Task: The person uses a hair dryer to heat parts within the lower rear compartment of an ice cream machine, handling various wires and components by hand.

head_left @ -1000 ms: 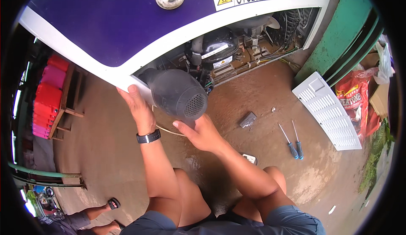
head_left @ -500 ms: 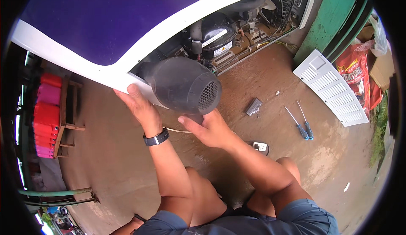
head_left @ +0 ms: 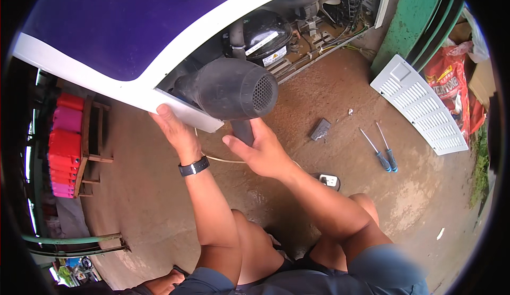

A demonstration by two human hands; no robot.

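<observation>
My right hand is wrapped round the handle of a black hair dryer. Its mesh-covered air inlet faces right, and its nozzle points left into the open lower bay of a white and purple cabinet. With thumb and fingers on either side, my left hand grips the cabinet's white lower edge; some fingertips are hidden behind it. Behind the dryer, inside the bay, sits a black compressor with pipes and wires.
On the wet floor lie a small dark box, two blue-handled screwdrivers and a power socket block. A white vented panel leans at the right by a green post. Red and pink stacked items stand left beside a wooden frame.
The hair dryer has tilted and risen slightly, and more of its handle shows. My left hand keeps its hold on the cabinet edge. The whole view has shifted a little.
</observation>
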